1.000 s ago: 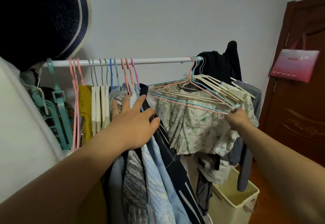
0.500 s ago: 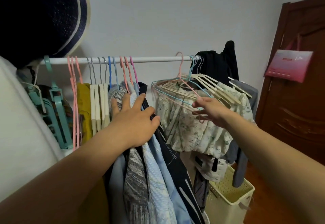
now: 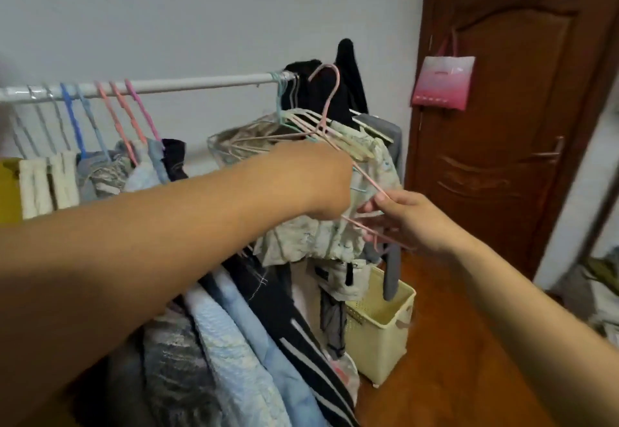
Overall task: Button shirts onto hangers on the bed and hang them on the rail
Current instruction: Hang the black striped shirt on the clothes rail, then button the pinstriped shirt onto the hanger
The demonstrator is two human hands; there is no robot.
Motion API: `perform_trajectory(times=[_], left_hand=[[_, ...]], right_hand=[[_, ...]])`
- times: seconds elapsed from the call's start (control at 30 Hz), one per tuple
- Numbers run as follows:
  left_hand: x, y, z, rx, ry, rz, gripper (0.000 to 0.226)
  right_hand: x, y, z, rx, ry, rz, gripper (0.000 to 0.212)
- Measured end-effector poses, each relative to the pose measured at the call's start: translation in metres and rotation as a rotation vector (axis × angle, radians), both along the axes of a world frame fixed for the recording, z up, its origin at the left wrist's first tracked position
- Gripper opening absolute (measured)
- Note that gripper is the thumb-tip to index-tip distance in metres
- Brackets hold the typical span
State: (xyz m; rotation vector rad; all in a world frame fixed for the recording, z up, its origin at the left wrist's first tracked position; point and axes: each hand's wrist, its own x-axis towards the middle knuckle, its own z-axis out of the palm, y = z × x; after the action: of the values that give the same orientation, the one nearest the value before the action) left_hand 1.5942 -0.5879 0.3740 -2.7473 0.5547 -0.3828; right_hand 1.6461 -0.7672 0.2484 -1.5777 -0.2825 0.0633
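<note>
The rail (image 3: pixel 201 83) is running across the upper left, carrying hung shirts (image 3: pixel 234 343) below and a bunch of empty hangers (image 3: pixel 301 125) at its right end; the pink hanger (image 3: pixel 330 98) is sitting clear of the rail, hook up, its long axis slanting down to the right; the left hand (image 3: pixel 321 182) is gripping the bunch; the right hand (image 3: pixel 407 217), nearer the low end, is pinching the pink hanger's arm, so lifting it free probably falls to it.

Shirts (image 3: pixel 214 343) on rail (image 3: pixel 201 83) left; empty hangers (image 3: pixel 301 125) right; basket (image 3: pixel 382 329) below; door (image 3: pixel 509 125) right.
</note>
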Motion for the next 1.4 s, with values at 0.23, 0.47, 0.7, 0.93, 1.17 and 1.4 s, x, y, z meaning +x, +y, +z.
perform_trajectory(times=[0.23,0.47,0.7,0.93,1.17,1.4], left_hand=[[-0.027,-0.231,-0.105,-0.517,0.191,-0.668,0.025],[-0.289,-0.339,-0.366,-0.236,1.049,-0.882,0.016],[-0.561,-0.321,-0.456,0.266,1.268,-1.179,0.014],[-0.74,-0.291,-0.462,0.511,1.38,-1.292,0.014],[-0.83,-0.286,-0.482,0.774,1.309,-1.362,0.017],[-0.923,-0.268,-0.511,1.053,1.287,-1.479,0.016]], right_hand=[[-0.211,-0.167,-0.121,0.194,0.188,-0.479,0.025],[-0.6,-0.14,-0.302,0.555,0.527,-1.512,0.03],[-0.91,0.019,-0.399,1.066,0.491,-2.398,0.027],[-1.088,0.109,-0.408,1.218,0.478,-2.654,0.028],[-1.162,0.151,-0.429,1.545,1.177,-2.526,0.034],[-1.123,0.228,-0.397,1.479,1.296,-2.423,0.043]])
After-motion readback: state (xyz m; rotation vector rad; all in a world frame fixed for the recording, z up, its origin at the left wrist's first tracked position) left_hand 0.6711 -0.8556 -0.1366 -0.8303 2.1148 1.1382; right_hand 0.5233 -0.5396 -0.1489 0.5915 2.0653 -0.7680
